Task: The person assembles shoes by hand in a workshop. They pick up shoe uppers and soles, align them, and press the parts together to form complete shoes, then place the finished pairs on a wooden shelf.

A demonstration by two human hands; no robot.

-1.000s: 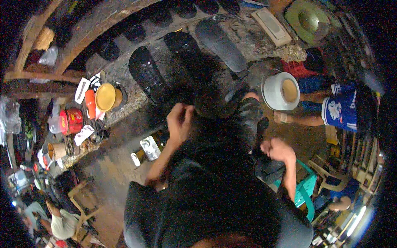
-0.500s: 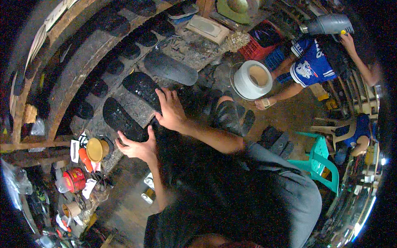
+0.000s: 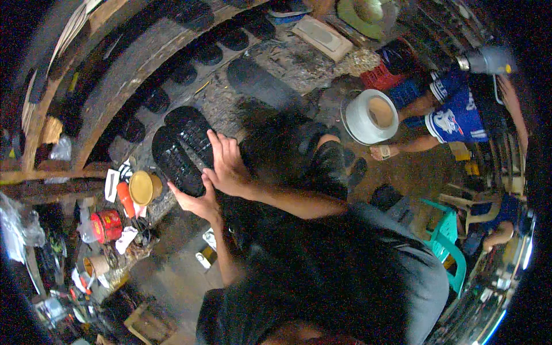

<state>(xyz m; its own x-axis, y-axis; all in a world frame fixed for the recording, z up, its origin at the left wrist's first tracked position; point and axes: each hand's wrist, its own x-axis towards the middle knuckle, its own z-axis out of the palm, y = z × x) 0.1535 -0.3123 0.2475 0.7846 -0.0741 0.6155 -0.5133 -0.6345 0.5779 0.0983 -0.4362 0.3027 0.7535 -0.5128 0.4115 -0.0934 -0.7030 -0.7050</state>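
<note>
Two black shoe soles (image 3: 171, 161) lie side by side at the left of the bench, their inner edges together and glossy patches along their upper faces. My left hand (image 3: 198, 202) grips the near end of the left sole, thumb and fingers apart around its edge. On the right sole (image 3: 190, 129), my right hand (image 3: 228, 167) presses against the right side, its fingers over the edge. Part of each sole's near end is hidden by my hands. Beyond them lies a larger dark grey sole-shaped piece (image 3: 259, 83), which neither hand touches.
Several dark soles (image 3: 210, 53) line the bench's far side. At left stand a yellow-topped tub (image 3: 141, 187), an orange bottle (image 3: 125, 196) and a red can (image 3: 106, 225). A white roll (image 3: 357, 121) sits at right, near a person in a blue jersey (image 3: 454, 123). A teal chair (image 3: 445, 230) stands behind.
The two soles, apart before with a strip of bench between them, are now side by side. My hands have come closer together. The whole view has shifted slightly.
</note>
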